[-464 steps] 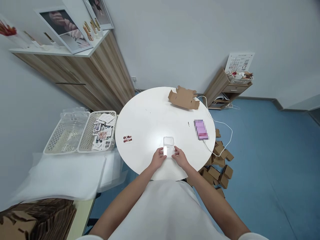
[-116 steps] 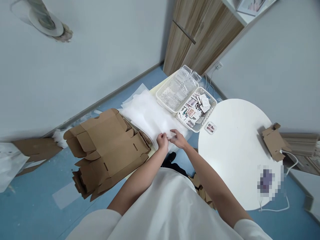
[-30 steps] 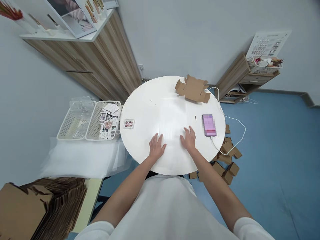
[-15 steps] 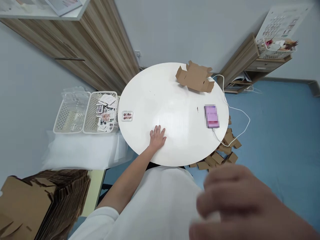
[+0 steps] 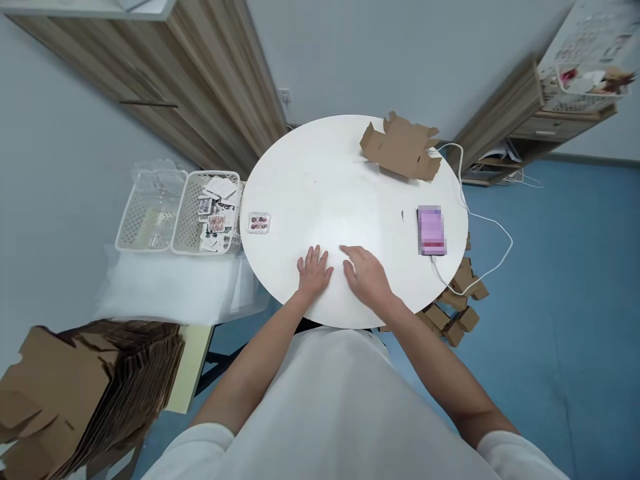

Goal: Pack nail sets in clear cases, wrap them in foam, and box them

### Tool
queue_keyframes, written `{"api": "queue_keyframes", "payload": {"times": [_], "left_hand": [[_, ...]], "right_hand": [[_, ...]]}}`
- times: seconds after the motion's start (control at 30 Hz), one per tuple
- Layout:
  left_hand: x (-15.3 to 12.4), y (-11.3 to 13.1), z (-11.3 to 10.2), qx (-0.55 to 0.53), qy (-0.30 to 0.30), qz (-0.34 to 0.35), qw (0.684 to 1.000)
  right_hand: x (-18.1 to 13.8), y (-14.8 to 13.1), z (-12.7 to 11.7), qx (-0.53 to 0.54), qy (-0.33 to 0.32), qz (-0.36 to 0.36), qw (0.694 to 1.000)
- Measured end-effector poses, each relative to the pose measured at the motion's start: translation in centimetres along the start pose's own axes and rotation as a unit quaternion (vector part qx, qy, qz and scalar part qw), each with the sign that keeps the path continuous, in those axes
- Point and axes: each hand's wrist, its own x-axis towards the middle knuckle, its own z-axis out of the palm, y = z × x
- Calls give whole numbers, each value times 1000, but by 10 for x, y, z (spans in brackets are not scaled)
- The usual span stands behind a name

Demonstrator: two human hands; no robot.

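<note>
My left hand lies flat on the white oval table, fingers spread, holding nothing. Just right of it, my right hand is over the tabletop with its index finger stretched out and the thumb apart; nothing shows in it. A small clear case of press-on nails lies near the table's left edge. At the far right of the table rests an unfolded brown cardboard box. A phone with a blurred purple screen lies at the right, a white cable plugged into its lower end.
Left of the table stand two white baskets, one with clear plastic packs, the other with cards and nail sets. Below them lie translucent bags and stacked flat cardboard. Folded small boxes lie on the floor at right.
My right hand has come down from close to the camera onto the table beside my left hand. The left hand stays on the table. The view has shifted slightly.
</note>
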Motion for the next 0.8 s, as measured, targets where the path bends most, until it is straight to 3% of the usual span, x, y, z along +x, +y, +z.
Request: {"api": "queue_keyframes", "payload": {"times": [0.1, 0.17, 0.27, 0.37, 0.47, 0.57, 0.63, 0.7, 0.8], "left_hand": [[-5, -7, -3, 2, 0, 18, 1000], [-5, -13, -4, -1, -11, 23, 1000], [-4, -20, -5, -14, -13, 22, 1000], [-5, -26, -7, -41, -12, 26, 999], [-5, -44, -13, -67, 5, -4, 998], [3, -80, -25, -98, 59, -107, 988], [13, -111, -36, -134, 96, -178, 970], [27, -140, -45, -175, 114, -209, 955], [44, -170, -53, -228, 93, -232, 941]], "right_hand": [[8, 27, 31, -86, -51, 78, 992], [7, 46, 53, -123, -86, 86, 985], [4, 64, 73, -142, -69, 82, 984], [4, 62, 77, -138, -37, 82, 986], [14, 43, 76, -115, -7, 88, 989], [41, 12, 84, -56, -15, 77, 995], [67, -12, 97, 20, -53, 80, 995], [95, -36, 115, 132, -103, 110, 980], [133, -67, 145, 258, -133, 176, 940]]}}
